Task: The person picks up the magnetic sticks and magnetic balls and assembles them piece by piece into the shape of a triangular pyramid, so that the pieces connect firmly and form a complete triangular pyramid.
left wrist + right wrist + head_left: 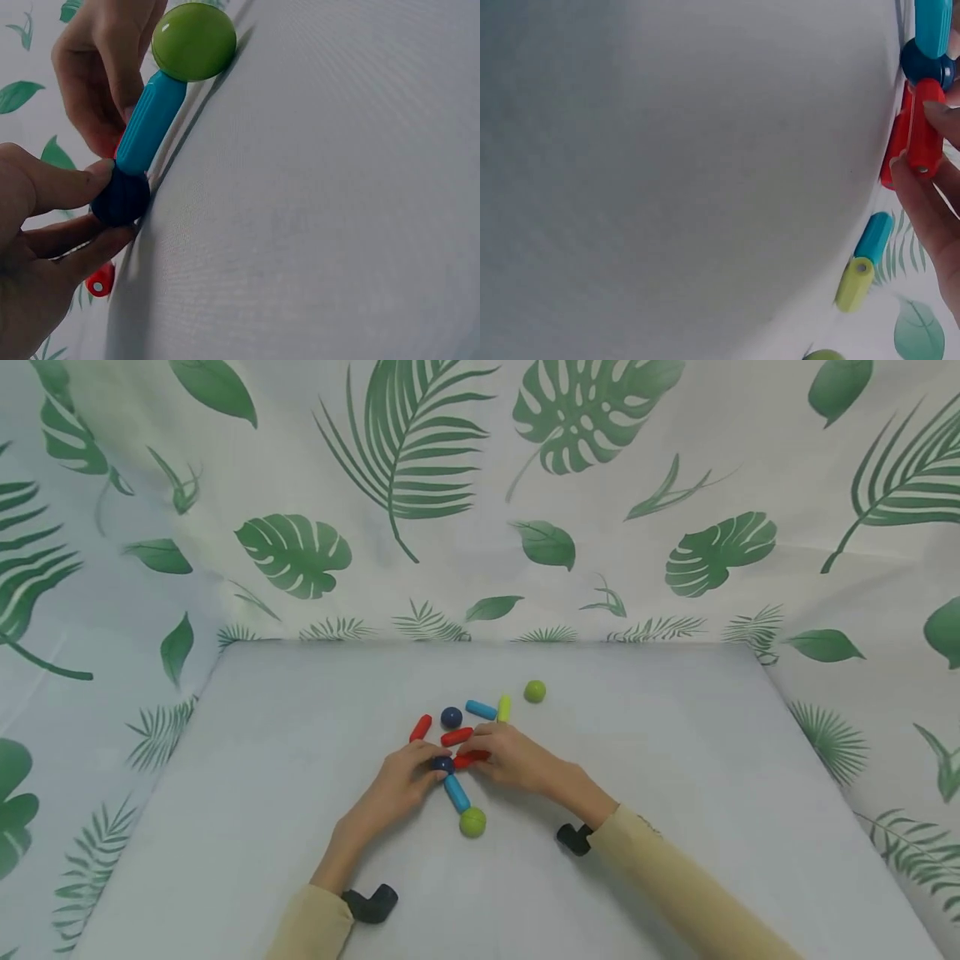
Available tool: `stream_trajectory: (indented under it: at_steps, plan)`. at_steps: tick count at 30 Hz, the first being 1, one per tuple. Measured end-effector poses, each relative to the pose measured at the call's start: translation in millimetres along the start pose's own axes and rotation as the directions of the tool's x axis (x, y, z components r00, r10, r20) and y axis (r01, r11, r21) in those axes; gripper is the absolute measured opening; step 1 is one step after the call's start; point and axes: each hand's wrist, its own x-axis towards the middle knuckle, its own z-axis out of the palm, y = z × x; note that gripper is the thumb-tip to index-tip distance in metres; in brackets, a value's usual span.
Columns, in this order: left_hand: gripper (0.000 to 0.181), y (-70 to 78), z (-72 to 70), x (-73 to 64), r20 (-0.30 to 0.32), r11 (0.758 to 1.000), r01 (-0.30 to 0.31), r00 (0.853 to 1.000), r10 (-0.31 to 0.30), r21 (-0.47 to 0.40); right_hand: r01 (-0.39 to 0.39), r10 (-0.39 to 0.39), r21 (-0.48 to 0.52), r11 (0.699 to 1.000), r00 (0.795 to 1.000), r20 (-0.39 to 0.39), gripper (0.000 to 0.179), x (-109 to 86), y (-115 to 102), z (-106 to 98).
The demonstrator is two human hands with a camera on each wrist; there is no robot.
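My left hand (401, 781) pinches a dark blue ball (120, 199) between thumb and fingers. A light blue rod (151, 124) runs from that ball to a green ball (193, 42), the three forming one line. My right hand (517, 758) holds a red rod (926, 127) between thumb and fingers, its one end right at the dark blue ball. Just beyond the right fingers lies a second red rod (457, 737). Another red rod (422, 727) rests past the left fingertips.
Behind the hands on the white table (300, 710) lie a loose dark blue ball (452, 717), a light blue rod (481, 709), a yellow-green rod (504, 708) and a green ball (535, 691). A leaf-printed cloth (450, 585) stands along the back edge.
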Motion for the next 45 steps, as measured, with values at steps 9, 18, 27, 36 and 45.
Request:
stream_trajectory:
  at_steps: [9, 18, 27, 36, 45]
  plan:
    - [0.034, 0.5, 2.4, -2.4, 0.003, 1.000, -0.015, 1.000, 0.015, -0.005, -0.040, 0.041, 0.034, 0.999, 0.999, -0.020, 0.021, -6.0, 3, -1]
    - [0.033, 0.4, 1.9, 2.8, -0.017, 0.999, -0.041, 0.999, 0.041, -0.001, -0.115, 0.113, -0.009, 0.993, 0.988, -0.103, 0.019, -8.6, 7, -23]
    - [0.034, 3.8, -1.0, 5.8, 0.000, 1.000, 0.015, 1.000, -0.015, -0.010, -0.183, 0.185, 0.023, 0.983, 0.970, -0.156, 0.021, -9.7, 24, -39]
    - [0.034, 4.8, 0.5, 4.6, -0.017, 1.000, 0.030, 0.999, -0.030, -0.007, -0.206, 0.203, 0.003, 0.978, 0.959, -0.198, 0.021, -11.4, 40, -50]
    - [0.034, 5.3, 1.2, 4.9, -0.022, 1.000, 0.029, 0.999, -0.029, 0.000, -0.268, 0.262, 0.008, 0.963, 0.934, -0.241, 0.021, -13.3, 63, -65]
